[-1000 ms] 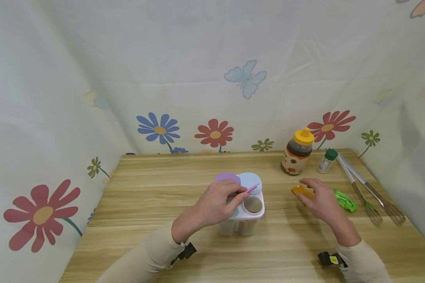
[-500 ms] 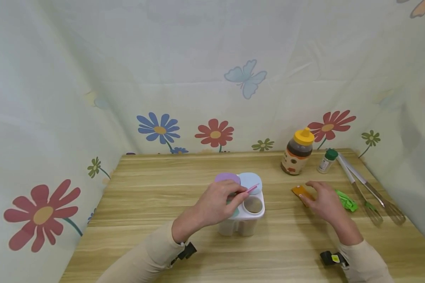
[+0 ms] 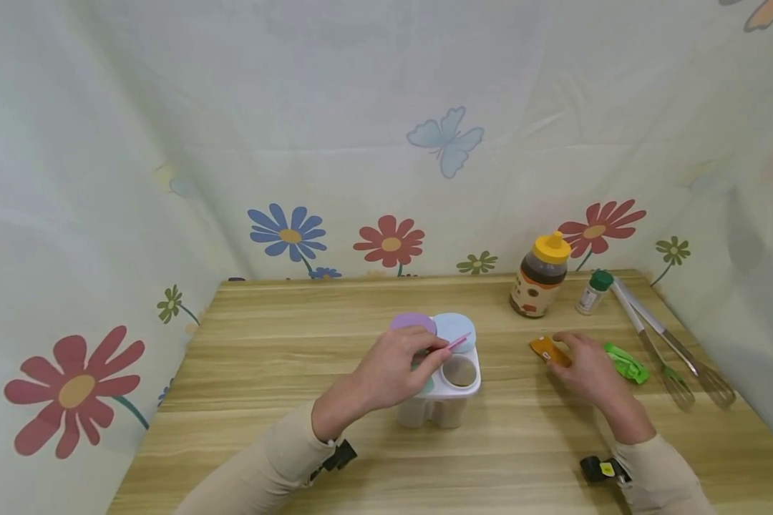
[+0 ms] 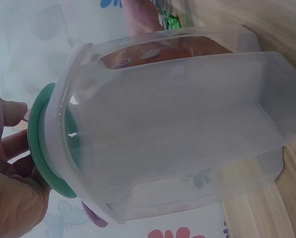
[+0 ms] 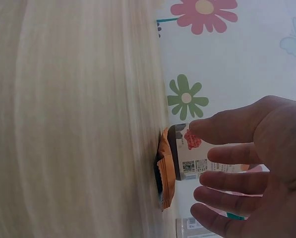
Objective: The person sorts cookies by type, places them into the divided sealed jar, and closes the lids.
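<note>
My left hand (image 3: pixel 396 365) pinches a thin pink disc-like lid (image 3: pixel 460 341), seen nearly edge-on over the storage container (image 3: pixel 434 409). The container is clear plastic with a white top. Purple (image 3: pixel 414 324), light blue (image 3: pixel 456 330) and green (image 4: pixel 37 141) lids cap its compartments, and its front right round mouth (image 3: pixel 460 373) is uncovered. Over at the right, my right hand (image 3: pixel 594 372) hovers at a small orange packet (image 3: pixel 546 349) lying on the table. In the right wrist view its fingers (image 5: pixel 232 183) are loosely extended and hold nothing.
Behind the packet stands a brown jar (image 3: pixel 537 282) with a yellow lid. Beside it is a green-capped shaker (image 3: pixel 595 292). A bright green crumpled packet (image 3: pixel 628 364) and two long-handled whisks (image 3: pixel 676 343) lie at the table's right side. Floral cloth (image 3: pixel 335 143) walls the table.
My right hand has shifted slightly rightward, with its index finger drawn back from the orange packet's far side, then a little toward it again. The left hand and pink lid stay put.
</note>
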`<state>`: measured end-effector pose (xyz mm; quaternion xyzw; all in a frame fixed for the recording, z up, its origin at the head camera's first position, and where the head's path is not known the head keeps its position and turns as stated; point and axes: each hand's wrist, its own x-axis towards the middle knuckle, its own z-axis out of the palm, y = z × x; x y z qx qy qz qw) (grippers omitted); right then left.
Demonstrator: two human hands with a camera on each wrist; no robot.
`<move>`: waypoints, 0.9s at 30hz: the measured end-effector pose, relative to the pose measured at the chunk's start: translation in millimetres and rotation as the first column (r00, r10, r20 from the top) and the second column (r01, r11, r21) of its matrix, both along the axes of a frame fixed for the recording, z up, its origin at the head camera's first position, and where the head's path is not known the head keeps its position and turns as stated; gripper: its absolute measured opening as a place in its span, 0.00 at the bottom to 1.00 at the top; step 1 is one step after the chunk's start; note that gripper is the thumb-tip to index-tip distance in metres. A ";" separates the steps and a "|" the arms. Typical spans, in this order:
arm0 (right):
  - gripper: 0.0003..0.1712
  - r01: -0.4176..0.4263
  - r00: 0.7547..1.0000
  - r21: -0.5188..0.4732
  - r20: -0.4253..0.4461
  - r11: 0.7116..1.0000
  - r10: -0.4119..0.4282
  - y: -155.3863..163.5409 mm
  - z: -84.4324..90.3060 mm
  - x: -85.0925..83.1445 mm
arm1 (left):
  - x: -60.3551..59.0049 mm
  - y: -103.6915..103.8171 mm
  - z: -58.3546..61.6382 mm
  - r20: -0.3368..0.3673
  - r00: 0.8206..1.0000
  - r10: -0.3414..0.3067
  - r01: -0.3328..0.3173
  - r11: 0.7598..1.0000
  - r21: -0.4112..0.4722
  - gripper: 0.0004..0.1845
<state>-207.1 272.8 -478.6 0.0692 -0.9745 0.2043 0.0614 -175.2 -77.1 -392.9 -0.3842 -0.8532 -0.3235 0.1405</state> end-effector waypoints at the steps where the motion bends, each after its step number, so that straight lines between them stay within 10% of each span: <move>1: 0.30 -0.003 1.000 0.001 0.008 1.000 0.003 0.2 -0.8 -0.5 | 0.0 -0.1 -0.1 -0.002 1.000 -0.001 0.001 1.000 0.000 0.09; 27: 0.29 -0.028 0.998 0.084 0.065 0.996 0.023 1.5 -11.3 -8.3 | 0.6 -1.3 -0.7 0.000 1.000 -0.004 0.004 1.000 -0.002 0.10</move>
